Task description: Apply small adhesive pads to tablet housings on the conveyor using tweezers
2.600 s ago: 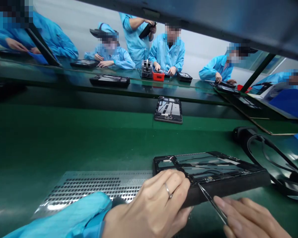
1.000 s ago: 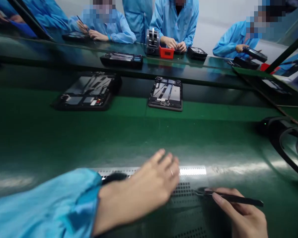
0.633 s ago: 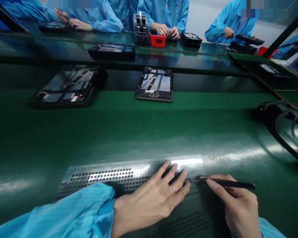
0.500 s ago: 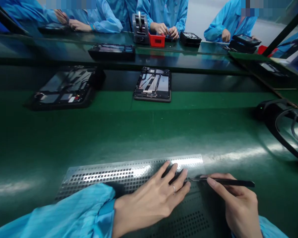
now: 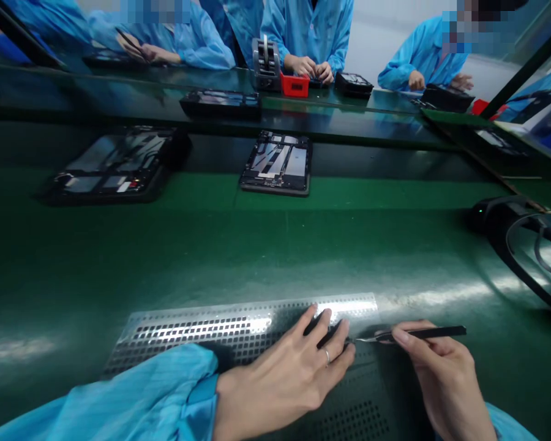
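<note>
My left hand (image 5: 289,367) lies palm down with fingers spread on a clear sheet of small black square pads (image 5: 197,331), pressing on its right part. It wears a ring on one finger. My right hand (image 5: 441,367) is closed on thin dark tweezers (image 5: 434,332), held like a pen. The tweezers' pale tip points left and sits beside the left little finger, over the sheet's right part. Whether the tip grips a pad is too small to tell.
An opened tablet (image 5: 278,162) lies ahead on the green bench (image 5: 211,251). Another in a black tray (image 5: 110,165) lies to its left. A black cabled device (image 5: 500,217) stands at right. Co-workers in blue sit across, near a tape dispenser (image 5: 266,64) and red bin (image 5: 294,84).
The view has shifted slightly. My right hand has drawn back a little to the right, showing more of the tweezers' tip. My left hand stays on the sheet.
</note>
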The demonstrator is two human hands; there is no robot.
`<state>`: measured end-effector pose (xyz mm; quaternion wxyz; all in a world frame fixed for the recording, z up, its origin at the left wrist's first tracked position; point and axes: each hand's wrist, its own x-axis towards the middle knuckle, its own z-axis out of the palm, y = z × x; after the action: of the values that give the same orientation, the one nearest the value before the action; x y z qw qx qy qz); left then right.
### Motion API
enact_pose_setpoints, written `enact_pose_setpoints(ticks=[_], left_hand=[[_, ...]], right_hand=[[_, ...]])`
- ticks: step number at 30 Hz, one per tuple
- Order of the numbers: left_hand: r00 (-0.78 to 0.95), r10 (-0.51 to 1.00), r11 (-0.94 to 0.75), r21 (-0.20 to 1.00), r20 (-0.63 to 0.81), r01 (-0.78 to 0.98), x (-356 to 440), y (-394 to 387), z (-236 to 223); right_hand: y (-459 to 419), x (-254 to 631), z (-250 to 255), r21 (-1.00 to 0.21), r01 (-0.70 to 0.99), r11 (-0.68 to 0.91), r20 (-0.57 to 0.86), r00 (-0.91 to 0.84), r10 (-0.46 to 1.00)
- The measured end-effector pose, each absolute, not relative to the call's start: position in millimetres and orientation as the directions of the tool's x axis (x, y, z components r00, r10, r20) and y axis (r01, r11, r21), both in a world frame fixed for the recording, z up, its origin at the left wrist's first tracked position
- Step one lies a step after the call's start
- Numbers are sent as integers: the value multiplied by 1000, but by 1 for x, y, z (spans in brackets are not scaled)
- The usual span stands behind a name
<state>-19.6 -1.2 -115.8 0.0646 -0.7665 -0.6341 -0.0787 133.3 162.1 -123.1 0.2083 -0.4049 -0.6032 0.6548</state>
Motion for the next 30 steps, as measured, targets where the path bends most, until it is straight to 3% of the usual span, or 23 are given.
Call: enact_pose_setpoints(ticks=[2, 5, 8, 13, 16, 21, 30], left_hand=[[169, 963, -180, 37, 208, 983, -18, -1, -112], [108, 986, -130, 185, 128, 974, -25, 0, -99], [-131, 991, 117, 324, 21, 939, -56, 4, -79], [-621, 782, 587, 279, 49, 760, -157, 8, -72], [-799, 600, 767, 254, 42, 590, -212, 6, -85], [-867, 498, 837, 244, 30, 490, -243, 12, -107], [-776, 607, 750, 201, 170, 630, -184, 20, -101]], right_hand=[[169, 125, -110, -963, 200, -179, -266, -612, 745], [183, 96, -82, -970, 140, -200, -242, -652, 719], [196, 46, -57, -970, 22, -243, -193, -677, 710], [204, -58, -60, -960, -83, -266, -119, -742, 660], [198, -113, -85, -953, -66, -297, -155, -734, 661], [178, -170, -123, -946, -57, -319, -172, -745, 644], [210, -143, -115, -951, -214, -223, 15, -750, 661]])
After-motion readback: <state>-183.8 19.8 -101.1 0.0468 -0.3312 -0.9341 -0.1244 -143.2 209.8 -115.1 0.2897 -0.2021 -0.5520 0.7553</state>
